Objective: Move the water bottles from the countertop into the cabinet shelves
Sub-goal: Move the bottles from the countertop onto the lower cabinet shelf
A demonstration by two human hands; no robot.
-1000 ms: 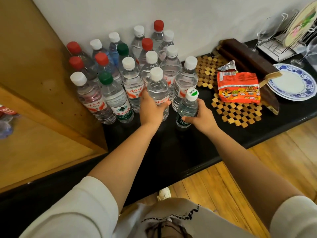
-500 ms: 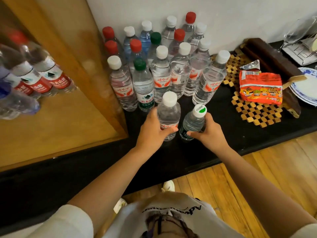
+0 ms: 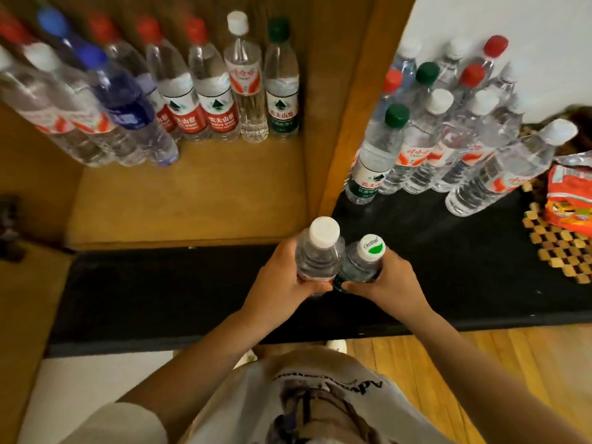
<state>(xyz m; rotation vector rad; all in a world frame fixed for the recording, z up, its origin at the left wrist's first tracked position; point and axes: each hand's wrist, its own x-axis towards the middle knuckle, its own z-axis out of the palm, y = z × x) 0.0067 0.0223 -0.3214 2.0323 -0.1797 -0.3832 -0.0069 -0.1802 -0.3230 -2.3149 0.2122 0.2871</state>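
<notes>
So from my feed right now: the left hand (image 3: pixel 282 277) has its fingers wrapped around a clear plastic water bottle with a plain white cap (image 3: pixel 317 251), and the right hand (image 3: pixel 389 283) is gripping a shorter clear bottle whose white cap has a green mark on it (image 3: pixel 362 262). The two bottles are upright and touching side by side, held just above the front part of the black countertop (image 3: pixel 160 293), close to the front edge of the wooden cabinet shelf (image 3: pixel 192 203).

On that shelf I can see a row of bottles (image 3: pixel 198 91) along the back edge, mostly red caps, plus a white cap, a green cap and a couple of blue ones toward the left corner.

The rest of the bunch of clear bottles (image 3: pixel 448 133) stands at the back of the countertop against the white wall, right beside the cabinet's wooden side panel (image 3: pixel 346 123). At the right edge there's an orange snack packet (image 3: pixel 568 200) lying on a wooden checkered mat (image 3: pixel 557 248).
</notes>
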